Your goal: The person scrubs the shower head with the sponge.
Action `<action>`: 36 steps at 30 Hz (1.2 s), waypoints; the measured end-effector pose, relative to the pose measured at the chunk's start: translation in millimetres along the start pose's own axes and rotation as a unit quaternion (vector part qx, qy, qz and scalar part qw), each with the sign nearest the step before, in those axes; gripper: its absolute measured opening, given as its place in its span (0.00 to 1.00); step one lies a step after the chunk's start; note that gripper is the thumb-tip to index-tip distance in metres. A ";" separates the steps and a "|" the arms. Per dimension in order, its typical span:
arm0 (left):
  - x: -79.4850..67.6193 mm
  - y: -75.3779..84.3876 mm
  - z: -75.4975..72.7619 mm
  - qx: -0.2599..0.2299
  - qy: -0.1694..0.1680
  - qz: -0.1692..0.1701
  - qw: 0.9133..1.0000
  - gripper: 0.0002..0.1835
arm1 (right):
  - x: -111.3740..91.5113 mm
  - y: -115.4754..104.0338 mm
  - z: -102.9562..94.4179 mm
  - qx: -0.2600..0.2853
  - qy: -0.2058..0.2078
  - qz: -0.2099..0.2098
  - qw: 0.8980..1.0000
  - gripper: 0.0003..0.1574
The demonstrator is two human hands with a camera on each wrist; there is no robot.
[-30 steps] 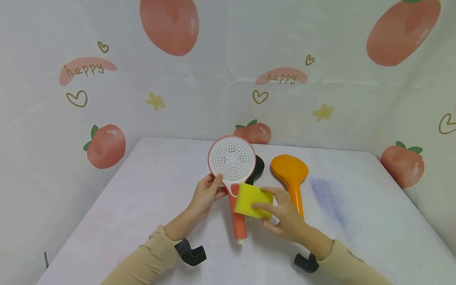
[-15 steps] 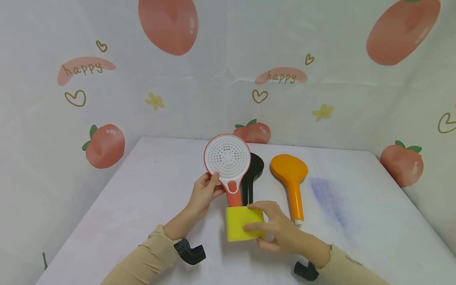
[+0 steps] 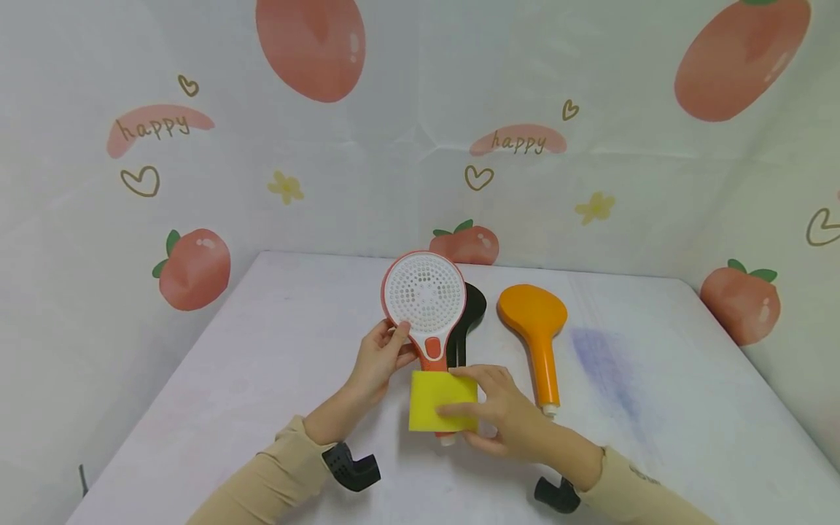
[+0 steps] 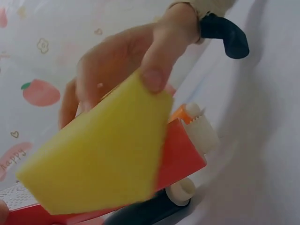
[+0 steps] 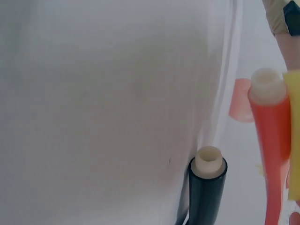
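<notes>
Red-and-white handheld shower head point(image 3: 424, 292) is held up over the middle of the worktop point(image 3: 282, 350), perforated white spray face toward the head camera, handle running down toward the person. Yellow sponge point(image 3: 426, 394) sits across the front of the handle, against it — covers most of the grip; only the whitish threaded connector point(image 3: 448, 440) and a sliver of red show below.

Left hand point(image 3: 377, 362) holds the shower head at the neck, thumb on the front rim, fingers behind. Right hand point(image 3: 508, 419) pinches the sponge by its right side, thumb low, fingers spread over the face.

Black shower head point(image 3: 471, 310) lies just behind the red one, partly hidden by it. Orange shower head point(image 3: 534, 321) lies to the right, apart from both — smooth back up, connector toward the person. Blue-purple smudge point(image 3: 607, 364) further right. Fruit-print backdrop point(image 3: 380, 175) behind the worktop.
</notes>
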State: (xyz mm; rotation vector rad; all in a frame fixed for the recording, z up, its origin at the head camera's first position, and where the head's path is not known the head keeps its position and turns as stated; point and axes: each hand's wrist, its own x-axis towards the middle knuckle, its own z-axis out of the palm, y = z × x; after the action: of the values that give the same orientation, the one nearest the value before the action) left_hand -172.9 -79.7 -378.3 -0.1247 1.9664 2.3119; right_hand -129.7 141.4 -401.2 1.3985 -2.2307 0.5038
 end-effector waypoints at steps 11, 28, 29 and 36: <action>6.6 3.3 -4.2 -0.035 0.021 0.013 0.999 0.20 | -10.0 -0.3 -6.8 0.036 -0.015 -0.022 0.999 0.23; 5.7 5.8 -1.7 -0.039 0.008 -0.016 0.999 0.20 | -11.1 12.4 -3.4 0.065 0.046 0.104 0.991 0.16; 5.9 6.2 -2.1 -0.040 0.011 -0.016 0.999 0.20 | -13.5 11.2 -2.8 0.070 0.038 0.098 0.992 0.16; 6.0 6.1 -5.2 -0.060 0.027 -0.008 0.998 0.20 | -25.8 2.3 -2.0 0.076 -0.009 0.042 0.996 0.25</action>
State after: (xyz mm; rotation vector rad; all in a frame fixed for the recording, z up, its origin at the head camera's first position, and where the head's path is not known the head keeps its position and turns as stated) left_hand -179.7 -85.6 -373.9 -0.2133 1.8419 2.4414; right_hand -121.6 162.5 -414.0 1.3927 -2.3144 0.7056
